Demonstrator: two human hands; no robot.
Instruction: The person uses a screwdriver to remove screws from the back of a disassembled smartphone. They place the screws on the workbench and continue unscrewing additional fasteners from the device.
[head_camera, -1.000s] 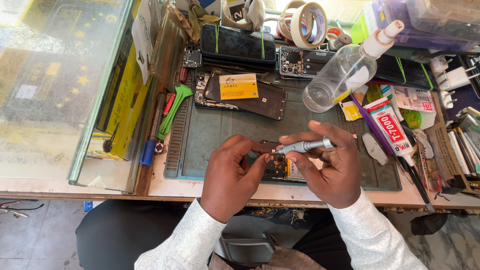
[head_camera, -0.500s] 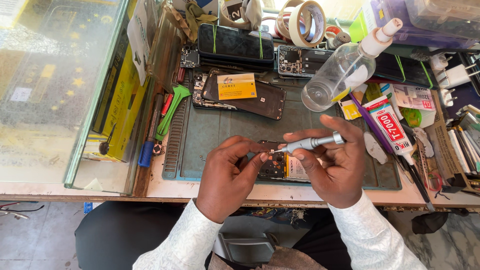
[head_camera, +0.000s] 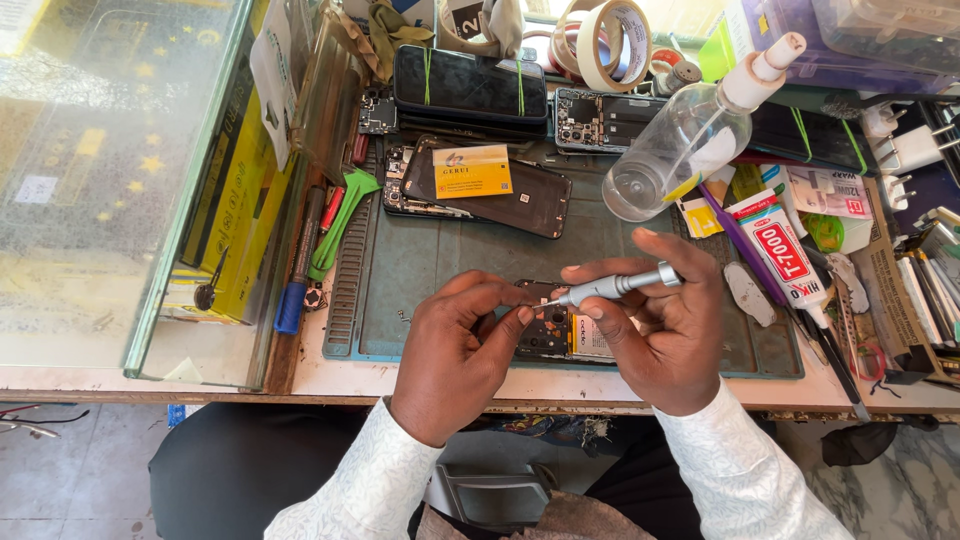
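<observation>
Mostly hidden beneath the left hand (head_camera: 455, 350) and right hand (head_camera: 668, 335): the opened phone (head_camera: 558, 333), only its middle showing. Too small to tell: the screwdriver (head_camera: 612, 287) tip's contact point (lost behind a left fingertip). Cut off by the upper edge: the tape rolls (head_camera: 612, 40) and purple plastic box (head_camera: 850, 40). Cut off at right: the stacked items (head_camera: 935, 280) on the table (head_camera: 350, 375). Blurred by reflections: contents under the glass case (head_camera: 110, 170).
</observation>
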